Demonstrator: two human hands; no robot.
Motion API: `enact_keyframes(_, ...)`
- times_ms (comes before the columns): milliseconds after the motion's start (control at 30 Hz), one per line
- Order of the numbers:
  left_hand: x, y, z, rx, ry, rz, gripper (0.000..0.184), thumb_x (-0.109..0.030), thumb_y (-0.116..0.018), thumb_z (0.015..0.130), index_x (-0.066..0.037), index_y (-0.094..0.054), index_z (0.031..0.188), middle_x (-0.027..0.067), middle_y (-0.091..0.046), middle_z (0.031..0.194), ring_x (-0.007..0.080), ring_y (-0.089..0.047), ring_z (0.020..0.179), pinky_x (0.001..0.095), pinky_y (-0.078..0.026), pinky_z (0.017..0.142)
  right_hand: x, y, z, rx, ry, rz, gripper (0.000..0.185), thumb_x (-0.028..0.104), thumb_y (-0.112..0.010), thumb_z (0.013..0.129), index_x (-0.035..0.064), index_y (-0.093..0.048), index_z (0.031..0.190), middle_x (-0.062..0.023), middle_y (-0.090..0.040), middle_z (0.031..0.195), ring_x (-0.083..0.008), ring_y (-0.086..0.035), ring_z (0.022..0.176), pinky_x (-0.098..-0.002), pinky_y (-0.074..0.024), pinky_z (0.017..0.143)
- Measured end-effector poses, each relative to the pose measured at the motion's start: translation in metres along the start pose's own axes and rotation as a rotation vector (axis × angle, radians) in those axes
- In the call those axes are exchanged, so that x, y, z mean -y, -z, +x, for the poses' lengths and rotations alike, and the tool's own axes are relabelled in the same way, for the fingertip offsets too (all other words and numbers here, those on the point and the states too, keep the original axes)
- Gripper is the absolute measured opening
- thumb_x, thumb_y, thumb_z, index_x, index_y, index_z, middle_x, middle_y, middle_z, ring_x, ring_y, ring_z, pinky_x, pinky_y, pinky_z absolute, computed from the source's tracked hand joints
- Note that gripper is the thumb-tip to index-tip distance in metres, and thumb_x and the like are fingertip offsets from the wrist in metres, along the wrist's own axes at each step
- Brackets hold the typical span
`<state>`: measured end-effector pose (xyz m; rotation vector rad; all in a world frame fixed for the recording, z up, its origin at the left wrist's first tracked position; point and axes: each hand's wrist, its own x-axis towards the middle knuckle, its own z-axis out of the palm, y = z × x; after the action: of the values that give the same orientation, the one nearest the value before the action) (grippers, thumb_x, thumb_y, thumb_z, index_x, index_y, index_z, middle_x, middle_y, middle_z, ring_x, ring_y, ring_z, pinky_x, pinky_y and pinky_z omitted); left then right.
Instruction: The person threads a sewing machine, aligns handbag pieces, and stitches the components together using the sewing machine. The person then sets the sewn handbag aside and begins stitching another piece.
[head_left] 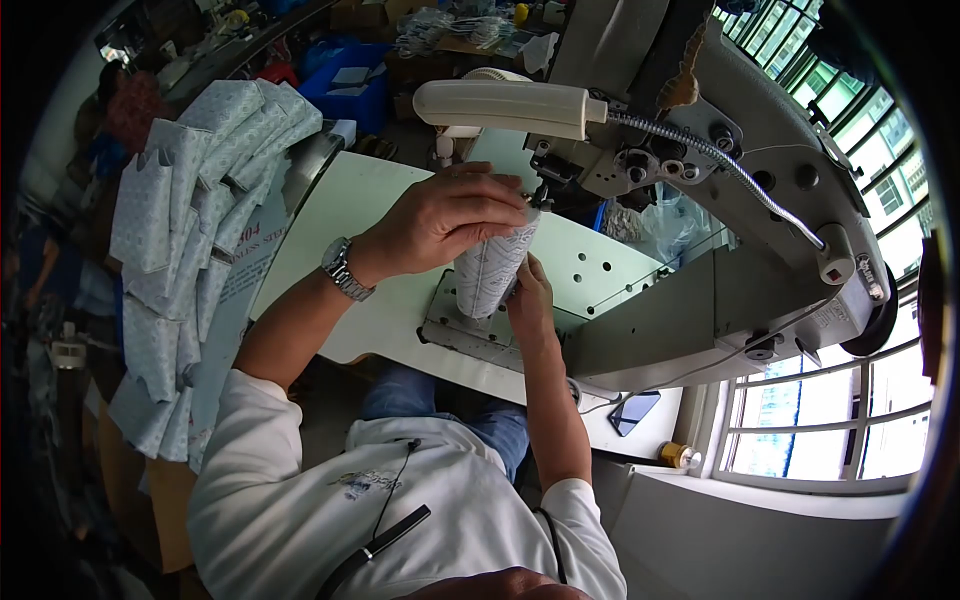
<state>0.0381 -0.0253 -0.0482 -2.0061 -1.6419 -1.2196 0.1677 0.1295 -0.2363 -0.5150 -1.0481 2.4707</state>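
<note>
A white fabric piece with a grey line pattern (487,278) stands tube-like at the head of an industrial sewing machine (655,150). My left hand (455,215), with a metal watch on its wrist, lies with bent fingers over the piece's upper end, close beneath the needle area. Along the piece's right side is my right hand (533,287), gripping its edge; some of its fingertips are hidden behind the fabric. Below the piece, a metal plate (450,322) is set in the pale green machine table (330,250).
Several similar patterned pieces (165,240) lie in overlapping stacks at the left. A white lamp (500,105) on a flexible metal neck hangs above my hands. A phone (634,412) lies at the lower right near a barred window (830,420). Behind stands a blue crate (350,90).
</note>
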Motion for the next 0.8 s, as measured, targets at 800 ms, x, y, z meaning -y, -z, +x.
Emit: enact_keyframes(800, -0.043, -0.042, -0.014, -0.170, 0.085, 0.568, 0.034, -0.006, -0.077, 0.087, -0.004, -0.074, 0.121, 0.0103, -0.070, 0.130, 0.0309, -0.067, 0.123, 0.0474, -0.054, 0.105, -0.014, 0.010, -0.067, -0.096, -0.093, -0.043, 0.052, 0.046, -0.053, 0.110, 0.0096, -0.050, 0.146, -0.0019, -0.059, 0.135, -0.0157, -0.056, 0.120, -0.0391, -0.0449, 0.102)
